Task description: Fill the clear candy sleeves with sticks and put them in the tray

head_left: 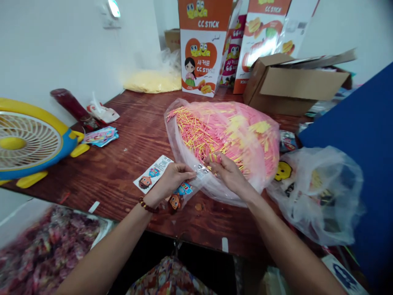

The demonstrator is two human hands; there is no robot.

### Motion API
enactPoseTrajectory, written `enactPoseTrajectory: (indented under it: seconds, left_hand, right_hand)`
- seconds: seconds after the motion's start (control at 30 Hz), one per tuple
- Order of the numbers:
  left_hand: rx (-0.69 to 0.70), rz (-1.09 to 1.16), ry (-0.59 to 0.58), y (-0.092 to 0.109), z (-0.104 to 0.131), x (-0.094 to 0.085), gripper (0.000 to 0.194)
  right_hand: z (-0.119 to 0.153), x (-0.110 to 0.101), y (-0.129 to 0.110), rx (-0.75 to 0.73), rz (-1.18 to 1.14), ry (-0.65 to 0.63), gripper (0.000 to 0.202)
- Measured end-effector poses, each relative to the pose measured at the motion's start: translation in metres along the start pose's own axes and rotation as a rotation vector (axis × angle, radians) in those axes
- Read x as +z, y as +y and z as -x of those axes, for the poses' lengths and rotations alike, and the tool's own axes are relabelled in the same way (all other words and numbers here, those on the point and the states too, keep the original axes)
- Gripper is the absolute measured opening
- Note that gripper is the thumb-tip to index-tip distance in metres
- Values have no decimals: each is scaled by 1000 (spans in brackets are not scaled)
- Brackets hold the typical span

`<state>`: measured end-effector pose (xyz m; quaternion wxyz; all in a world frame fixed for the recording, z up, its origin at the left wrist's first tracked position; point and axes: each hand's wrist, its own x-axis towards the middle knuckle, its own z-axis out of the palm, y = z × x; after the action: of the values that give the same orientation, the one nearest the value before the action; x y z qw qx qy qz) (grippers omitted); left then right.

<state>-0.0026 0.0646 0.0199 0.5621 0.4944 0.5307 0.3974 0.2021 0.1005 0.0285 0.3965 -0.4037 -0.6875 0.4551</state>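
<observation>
Pink and yellow sticks (196, 135) fill a large clear plastic bag (260, 174) on the wooden table. My left hand (172, 180), with a beaded bracelet at the wrist, is closed on a small printed packet (183, 189) showing a cartoon face. At the near edge of the big bag, my right hand (225, 170) is pinched around a few sticks (214, 157), close to the packet's top end. Left of my left hand, a white printed packet (153, 174) lies flat on the table.
A yellow and blue fan (33, 139), a dark red bottle (72, 105) and a packet stack (102, 136) occupy the left. Printed cartons (199, 49) and an open cardboard box (294, 84) stand behind. A plastic bag (322, 192) and blue panel (353, 164) are right.
</observation>
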Motion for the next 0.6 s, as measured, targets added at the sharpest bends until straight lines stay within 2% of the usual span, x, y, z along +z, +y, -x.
enactPoseTrajectory:
  seconds: [0.07,0.17,0.3,0.4,0.5,0.6]
  left_hand:
    - [1,-6,-24,0,1,5,25]
    - [49,-62,-74,1,3,6,24]
    - [150,-174,-103,0,9,5,29]
    - [229,-205,-98,-4,13,5,30]
    - [288,-207,-92,-6,17,7,29]
    - [325,-232,-73,-6,19,11,30]
  right_hand:
    - [3,3,-10,-81,182,-74,19]
    - [7,6,-13,-151,361,-139,18]
    - [11,5,-7,-160,354,-150,16]
    - [11,2,-8,-67,162,-76,16]
    - [10,2,-19,23,-233,132,15]
    - [9,7,-34,3,-606,284,17]
